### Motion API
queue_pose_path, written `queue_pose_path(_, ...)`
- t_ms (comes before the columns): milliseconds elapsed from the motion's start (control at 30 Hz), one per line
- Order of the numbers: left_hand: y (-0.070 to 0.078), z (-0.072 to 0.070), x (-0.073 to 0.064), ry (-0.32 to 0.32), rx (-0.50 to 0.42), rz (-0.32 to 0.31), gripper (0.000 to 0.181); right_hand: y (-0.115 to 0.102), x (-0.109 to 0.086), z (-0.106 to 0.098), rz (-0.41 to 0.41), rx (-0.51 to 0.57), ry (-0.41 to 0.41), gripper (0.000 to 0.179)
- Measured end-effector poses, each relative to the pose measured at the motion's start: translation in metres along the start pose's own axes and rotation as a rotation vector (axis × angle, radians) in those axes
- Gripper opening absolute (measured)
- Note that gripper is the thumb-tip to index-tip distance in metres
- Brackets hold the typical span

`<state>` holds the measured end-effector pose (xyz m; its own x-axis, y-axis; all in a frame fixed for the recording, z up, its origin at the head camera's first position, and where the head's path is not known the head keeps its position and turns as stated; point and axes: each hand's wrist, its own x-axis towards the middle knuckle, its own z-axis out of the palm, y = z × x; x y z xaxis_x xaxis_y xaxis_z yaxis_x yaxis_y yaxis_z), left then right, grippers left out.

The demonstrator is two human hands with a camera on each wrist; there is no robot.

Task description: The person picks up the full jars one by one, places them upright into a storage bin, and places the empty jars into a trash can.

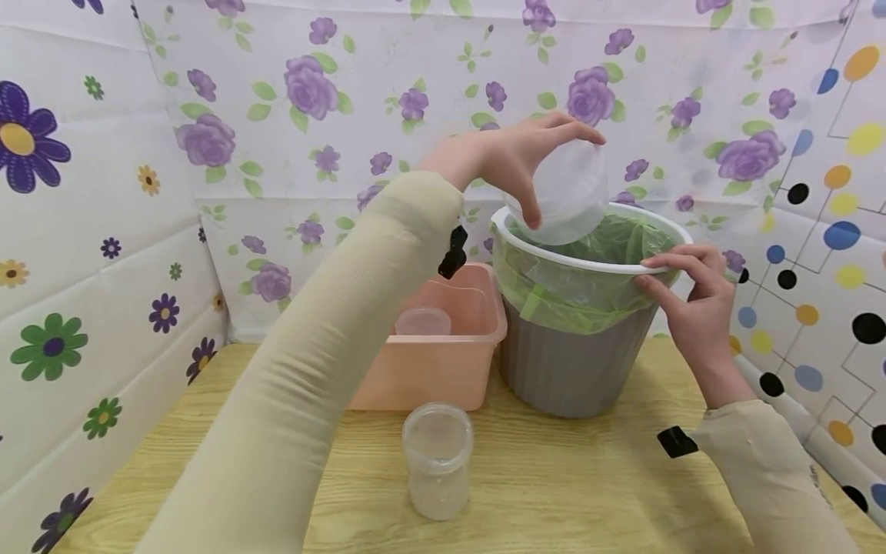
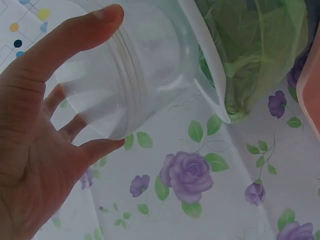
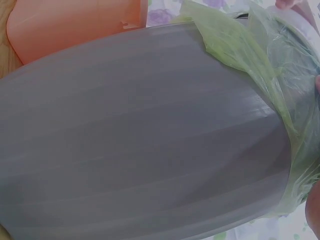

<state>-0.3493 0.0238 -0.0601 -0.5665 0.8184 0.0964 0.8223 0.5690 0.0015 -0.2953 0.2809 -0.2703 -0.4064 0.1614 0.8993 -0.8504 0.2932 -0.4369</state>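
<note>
My left hand (image 1: 515, 158) grips a clear plastic container (image 1: 569, 192), tilted above the opening of a grey trash bin (image 1: 571, 362). In the left wrist view the thumb and fingers spread around the container's (image 2: 150, 60) base, its mouth end toward the bin's white rim (image 2: 212, 60). A green plastic bag (image 1: 623, 238) lines the bin and folds down over the outside. My right hand (image 1: 699, 296) pinches the rim at the right, thumb outside and fingers on top. Only parts of that hand show at the edge of the right wrist view.
Left of the bin stands a pink plastic basin (image 1: 429, 377) with a clear container (image 1: 424, 322) in it. Nearer on the wooden table (image 1: 554, 492) is an upright clear plastic jar (image 1: 438, 462). Flowered cloth (image 1: 388, 77) hangs behind; patterned cloth also borders both sides.
</note>
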Motion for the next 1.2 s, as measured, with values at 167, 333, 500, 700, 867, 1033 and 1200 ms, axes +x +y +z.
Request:
queue_pose_path(167,-0.003,0.011,0.011,0.033,-0.06,0.017,0.117,0.0,0.0,0.0,0.007,-0.009,0.001,0.016)
queue_pose_path(333,-0.01,0.018,0.015,0.068,-0.085,0.01,0.115,-0.002,0.0,0.001,0.016,-0.02,0.005,0.016)
queue_pose_path(500,-0.011,0.022,0.02,0.028,-0.039,0.001,0.114,-0.003,0.001,0.001,0.013,-0.009,0.013,0.016)
queue_pose_path(700,-0.005,0.023,0.022,-0.049,0.009,-0.026,0.113,-0.002,0.001,0.001,0.017,-0.007,0.021,0.017)
queue_pose_path(867,-0.001,0.021,0.02,-0.08,0.035,-0.047,0.113,-0.003,0.0,0.001,0.02,-0.013,0.022,0.017)
queue_pose_path(1033,0.0,0.018,0.018,-0.08,0.043,-0.051,0.113,-0.004,0.0,0.001,0.018,-0.011,0.021,0.017)
queue_pose_path(1200,0.002,0.016,0.019,-0.092,0.042,-0.057,0.113,-0.004,0.0,0.001,0.016,0.0,0.02,0.017)
